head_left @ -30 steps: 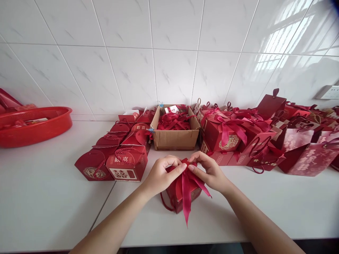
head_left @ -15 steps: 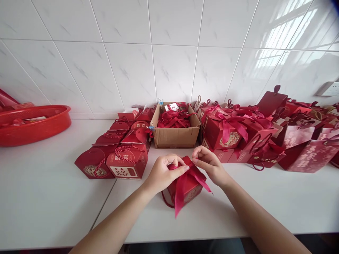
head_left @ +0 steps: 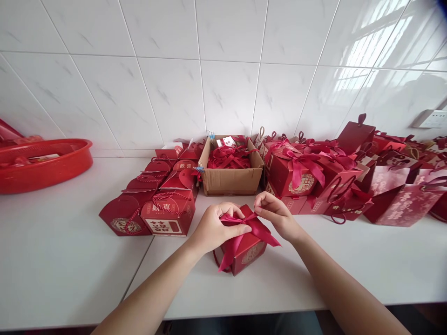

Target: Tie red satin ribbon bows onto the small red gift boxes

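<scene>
In front of me on the white counter stands a small red gift box (head_left: pixel 248 251) with a round gold emblem on its side. Across its top lies a glossy crimson ribbon (head_left: pixel 262 231) tied in a bow, its tails hanging over the front and right. My left hand (head_left: pixel 218 227) pinches the bow's left loop between thumb and fingers. My right hand (head_left: pixel 275 215) is closed in a pinch on the loop at the bow's right side. A dark red cord handle (head_left: pixel 217 258) shows at the box's lower left.
Red boxes with cord handles (head_left: pixel 167 214) stand in rows at left. Behind is an open cardboard box (head_left: pixel 233 181) of ribbons. Bow-topped red boxes (head_left: pixel 291 174) and gift bags (head_left: pixel 407 204) crowd the right. A red plastic basket (head_left: pixel 66 163) sits far left, before a tiled wall.
The bow's loops have been drawn out sideways and its knot now shows. The left ribbon tail has swung left, uncovering more of the box's front. Both hands stay nearly in place.
</scene>
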### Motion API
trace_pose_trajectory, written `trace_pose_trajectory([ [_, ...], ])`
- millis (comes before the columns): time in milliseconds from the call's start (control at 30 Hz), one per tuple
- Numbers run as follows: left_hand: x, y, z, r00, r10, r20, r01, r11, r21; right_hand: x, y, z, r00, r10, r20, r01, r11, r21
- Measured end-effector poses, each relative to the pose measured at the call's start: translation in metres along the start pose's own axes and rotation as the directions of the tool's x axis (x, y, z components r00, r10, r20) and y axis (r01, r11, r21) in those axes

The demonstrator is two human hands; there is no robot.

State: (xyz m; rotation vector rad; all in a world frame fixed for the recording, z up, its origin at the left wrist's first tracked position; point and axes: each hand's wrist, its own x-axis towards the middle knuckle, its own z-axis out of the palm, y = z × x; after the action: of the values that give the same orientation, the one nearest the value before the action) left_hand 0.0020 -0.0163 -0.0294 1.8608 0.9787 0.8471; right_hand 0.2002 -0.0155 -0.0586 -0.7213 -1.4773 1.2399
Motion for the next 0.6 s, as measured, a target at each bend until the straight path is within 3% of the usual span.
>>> trace_pose_trajectory([
  [67, -0.0002, 0.0005, -0.0002, 1.0, -0.008, 0.008, 0.008, 0.999, -0.045, -0.0002, 0.0013, 0.001, 1.0, 0.001, 0.002, -0.001, 1.0, -0.006],
  [233, 0.0016, -0.0023, 0.0041, 0.995, 0.011, -0.101, -0.017, 0.998, -0.058, -0.0007, 0.003, 0.002, 1.0, -0.017, -0.011, 0.017, 1.0, -0.007],
  [600, 0.0017, -0.0038, 0.0065, 0.999, 0.023, -0.032, -0.025, 0.998, -0.052, 0.0027, 0.0085, -0.0005, 0.996, -0.051, -0.073, 0.05, 0.999, -0.017],
])
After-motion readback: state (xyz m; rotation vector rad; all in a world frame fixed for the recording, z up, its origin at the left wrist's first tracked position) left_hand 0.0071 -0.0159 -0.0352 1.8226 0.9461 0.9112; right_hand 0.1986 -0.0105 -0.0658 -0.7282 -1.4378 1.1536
